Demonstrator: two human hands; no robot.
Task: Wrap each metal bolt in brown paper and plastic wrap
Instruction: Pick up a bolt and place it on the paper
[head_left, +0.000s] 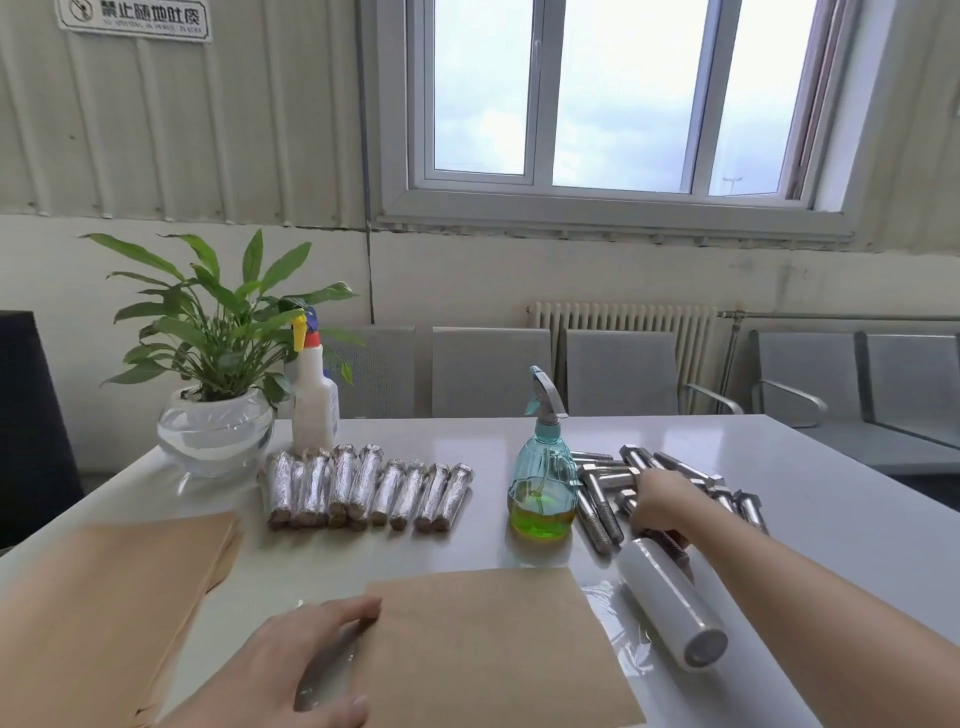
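Head view: white table (779, 467) under a window, seen from above and behind the hands.

Left hand (306, 670) low at the near edge, fingers fairly straight and spread, resting on the left edge of a single brown paper sheet (498, 649) laid flat before the body; something shiny and blurred lies under the palm (wrapped bolt or plastic film, cannot tell which).

Right hand (662, 501) reaching forward across the table onto the pile of bare metal bolts (602, 496), knuckles toward the camera, fingers curled down over the far side and hidden; gripping a bolt or only touching the pile, cannot tell.

Bare bolts heaped at right centre, just behind and beside a teal spray bottle (543, 483) holding green liquid. Roll of plastic wrap (672, 603) lying on its side near the right forearm, a loose tail of film spread on the table beside the paper sheet.

Row of finished wrapped bolts (363, 486) (shiny film over brown paper, nine or so) lined up side by side at left centre. Stack of brown paper sheets (114, 597) at the near left corner.

Behind the row, a white spray bottle (314, 400) and a potted plant (218, 364) in a glass bowl. Metal chairs (618, 371) and a radiator along the far wall.
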